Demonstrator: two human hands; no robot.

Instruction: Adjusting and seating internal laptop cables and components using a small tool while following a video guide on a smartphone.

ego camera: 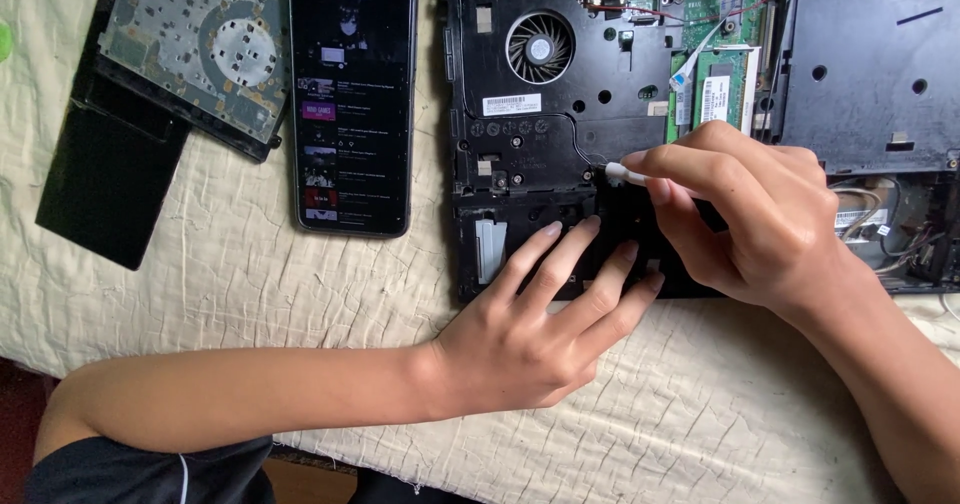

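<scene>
A cream quilted cloth (300,264) covers the worktop. On the opened laptop base (560,114), the left hand (530,334) lies flat, fingers released; just right, the right hand (760,214) pinches a small white connector (625,174), its tip pointing left.

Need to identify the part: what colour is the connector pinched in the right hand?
White, on a black wire: connector in the right hand, head view.

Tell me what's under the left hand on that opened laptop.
The left hand lies flat on the opened laptop, fingers over a black compartment near its front edge. A silvery bracket shows beside the fingers; whatever lies beneath palm and fingers is covered.
</scene>
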